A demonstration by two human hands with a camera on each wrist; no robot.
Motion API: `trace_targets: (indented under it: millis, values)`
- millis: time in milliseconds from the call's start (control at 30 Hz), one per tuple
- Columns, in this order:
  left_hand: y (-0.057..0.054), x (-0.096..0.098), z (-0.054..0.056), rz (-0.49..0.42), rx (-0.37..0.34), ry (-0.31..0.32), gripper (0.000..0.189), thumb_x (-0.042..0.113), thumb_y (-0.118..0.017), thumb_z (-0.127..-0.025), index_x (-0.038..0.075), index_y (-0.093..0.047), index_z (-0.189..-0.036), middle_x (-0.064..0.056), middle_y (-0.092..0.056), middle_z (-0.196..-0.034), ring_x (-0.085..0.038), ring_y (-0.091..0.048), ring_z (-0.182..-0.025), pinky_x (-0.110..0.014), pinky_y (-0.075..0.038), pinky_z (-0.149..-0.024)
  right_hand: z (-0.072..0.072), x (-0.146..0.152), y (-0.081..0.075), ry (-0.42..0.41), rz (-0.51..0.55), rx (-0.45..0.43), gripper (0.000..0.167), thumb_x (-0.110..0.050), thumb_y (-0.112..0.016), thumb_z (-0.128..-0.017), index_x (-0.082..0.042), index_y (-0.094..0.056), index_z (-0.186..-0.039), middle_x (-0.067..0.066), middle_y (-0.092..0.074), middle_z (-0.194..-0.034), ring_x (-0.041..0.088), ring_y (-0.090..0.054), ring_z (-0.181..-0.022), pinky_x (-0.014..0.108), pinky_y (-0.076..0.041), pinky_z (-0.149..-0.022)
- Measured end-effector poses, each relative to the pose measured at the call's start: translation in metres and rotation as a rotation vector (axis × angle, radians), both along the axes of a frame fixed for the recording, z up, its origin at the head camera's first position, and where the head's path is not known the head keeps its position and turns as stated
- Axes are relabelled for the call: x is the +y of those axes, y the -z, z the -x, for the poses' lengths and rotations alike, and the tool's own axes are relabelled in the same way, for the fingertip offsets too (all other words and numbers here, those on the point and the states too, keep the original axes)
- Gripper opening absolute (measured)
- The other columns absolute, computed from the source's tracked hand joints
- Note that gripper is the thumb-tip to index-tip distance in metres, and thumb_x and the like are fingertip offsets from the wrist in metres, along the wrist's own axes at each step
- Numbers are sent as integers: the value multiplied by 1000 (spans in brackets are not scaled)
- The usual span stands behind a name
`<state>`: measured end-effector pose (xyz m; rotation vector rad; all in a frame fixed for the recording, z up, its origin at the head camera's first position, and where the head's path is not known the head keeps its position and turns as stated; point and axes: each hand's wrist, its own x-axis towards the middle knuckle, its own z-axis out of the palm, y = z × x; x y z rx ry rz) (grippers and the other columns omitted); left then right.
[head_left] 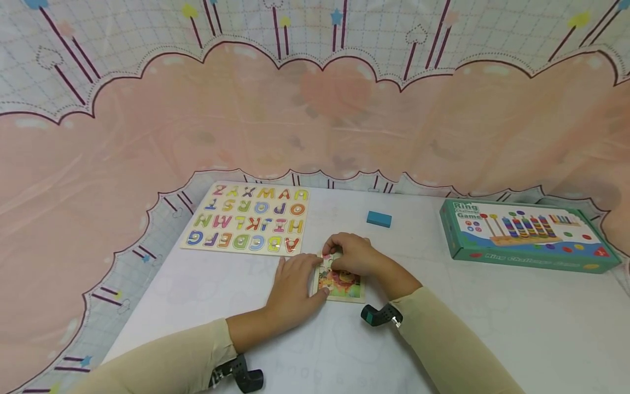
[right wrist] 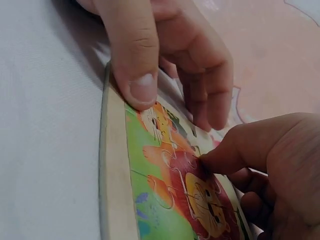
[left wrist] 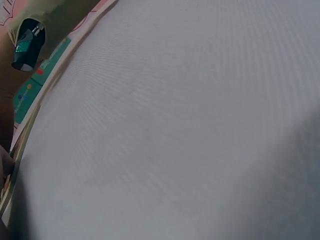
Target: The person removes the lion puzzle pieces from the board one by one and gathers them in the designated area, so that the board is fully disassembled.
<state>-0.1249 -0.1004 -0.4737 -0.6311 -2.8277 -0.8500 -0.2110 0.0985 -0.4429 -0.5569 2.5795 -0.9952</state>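
A small wooden jigsaw puzzle (head_left: 343, 288) with a lion picture lies on the white table. At its left side is my left hand (head_left: 293, 284), its thumb pressing a lower corner and its fingers reaching along the edge. My right hand (head_left: 358, 255) bends over the upper part, thumb and forefinger pinching a small pinkish puzzle piece (head_left: 327, 256) mostly hidden by the fingers. The right wrist view shows the right thumb (right wrist: 212, 159) touching the picture surface and the left thumb (right wrist: 142, 92) on the frame. Mostly bare table fills the left wrist view.
Behind the left hand lies a wooden alphabet board (head_left: 246, 219) with colourful letters. A blue block (head_left: 379, 219) sits beyond the right hand. Farther right stands a green Ring Challenge Game box (head_left: 529, 236). A patterned pink curtain (head_left: 344, 126) hangs behind the table (head_left: 197, 306).
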Motion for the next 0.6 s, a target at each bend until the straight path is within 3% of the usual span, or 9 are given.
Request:
trace_targets:
  millis: [267,467,600]
  values:
    - [3,1,4,-122,0,-23,56,31,-74,-91,7,-63,-140,-20,-46,-158,-40,-34,-151,-66,-21,-122,-1,-3,0,23,-20,4,22,-10,-82,-86,-20,-72,-104,-7,-68,-98,16,-60,-97,56,-33,-103]
    - [2,6,15,-121,-41,-79,70,49,-79,-90,9,-63,-144,-21,-38,-166,-42,-20,-160,-74,-5,-123,-2,-4,-1,41,-11,-14,23,-9,-82,-85,-20,-72,-104,-6,-69,-100,17,-61,-99,55,-32,-104]
    - [-4,9,20,-101,-94,-130,76,50,-85,-85,7,-65,-144,-22,-34,-168,-45,-14,-161,-76,-2,-122,-2,-4,-1,43,4,-3,24,-8,-81,-83,-19,-73,-103,-7,-69,-100,17,-61,-101,54,-31,-104]
